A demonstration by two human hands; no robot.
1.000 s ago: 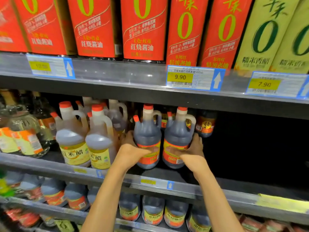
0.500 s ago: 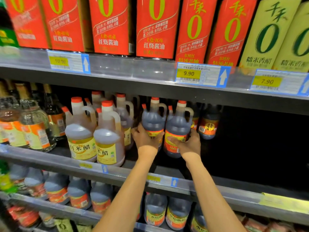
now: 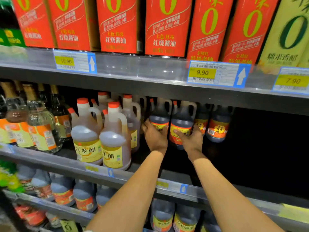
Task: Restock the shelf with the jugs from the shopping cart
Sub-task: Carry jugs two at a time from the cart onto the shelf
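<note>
Left hand is gripping left dark jug, right hand is gripping right dark jug; both are standing upright, side by side, frame centre, deep on middle shelf.

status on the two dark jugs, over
Left hand holds left dark jug, right hand holds right dark jug. Both upright on middle shelf. Amber jugs close left, rear dark jugs at right.
</note>
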